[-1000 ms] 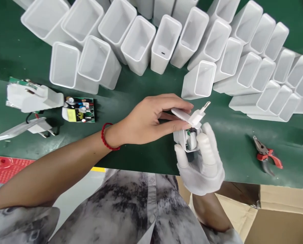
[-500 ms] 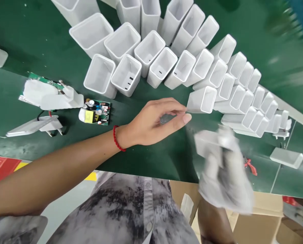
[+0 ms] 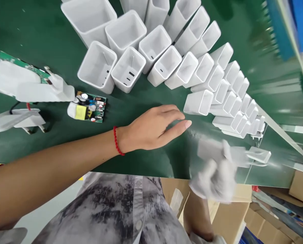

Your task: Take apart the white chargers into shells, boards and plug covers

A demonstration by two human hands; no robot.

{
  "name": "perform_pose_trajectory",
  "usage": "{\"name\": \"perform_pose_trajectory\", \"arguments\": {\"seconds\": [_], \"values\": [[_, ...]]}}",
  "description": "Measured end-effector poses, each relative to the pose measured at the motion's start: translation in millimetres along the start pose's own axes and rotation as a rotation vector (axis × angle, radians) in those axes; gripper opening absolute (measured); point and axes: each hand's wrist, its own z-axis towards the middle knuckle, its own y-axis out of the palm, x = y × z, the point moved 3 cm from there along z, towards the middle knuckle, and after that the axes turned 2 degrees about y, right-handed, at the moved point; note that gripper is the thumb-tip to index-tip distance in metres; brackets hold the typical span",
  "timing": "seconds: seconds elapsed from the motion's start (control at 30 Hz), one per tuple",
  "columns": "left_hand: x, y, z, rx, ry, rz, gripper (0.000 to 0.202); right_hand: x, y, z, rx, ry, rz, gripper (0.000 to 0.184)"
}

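My left hand [image 3: 155, 128], bare with a red cord bracelet [image 3: 118, 140] at the wrist, is held over the green bench. Its thumb and fingers are apart with nothing between them. The nearest white plastic case [image 3: 195, 102] lies on its side just past the fingertips. Farther right, my right hand [image 3: 219, 176] wears a white glove and is smeared by motion. Its fingers are closed on a white plastic case [image 3: 208, 149], whose pale outline shows on both sides of the hand; details are blurred.
Rows of open white cases [image 3: 164, 64] curve across the bench. At left lie a small circuit board [image 3: 90, 107], a white plug housing [image 3: 34, 117] with wires, and a larger board with white covers [image 3: 14, 74]. A white piece [image 3: 259, 155] lies right. Cardboard boxes [image 3: 226, 217] stand below the edge.
The view has shifted to the right. My right hand has turned the case, which now reaches out on both sides of it. My left fingertips have drawn slightly away from the nearest standing-apart case.
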Motion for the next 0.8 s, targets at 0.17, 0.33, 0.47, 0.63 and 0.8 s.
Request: {"name": "perform_pose_trajectory", "arguments": {"seconds": [0.17,0.33,0.47,0.63,0.8], "values": [[-1,1.6,0,0.002,-0.007,0.041,0.027,-7,14,-2,0.207,-0.097,-0.051,0.062],[0,1.6,0,-0.005,-0.010,0.037,0.026,-9,3,16,0.213,0.410,0.366,0.037],[0,2.0,-1,-0.002,-0.012,0.064,0.027,-14,-2,35,0.003,0.490,0.654,0.046],[0,2.1,0,0.002,-0.001,0.070,0.028,-12,2,37,-0.081,0.518,0.756,0.049],[1,2.8,0,-0.004,0.011,0.098,0.028,-10,8,19,0.103,0.375,0.445,0.039]]}}
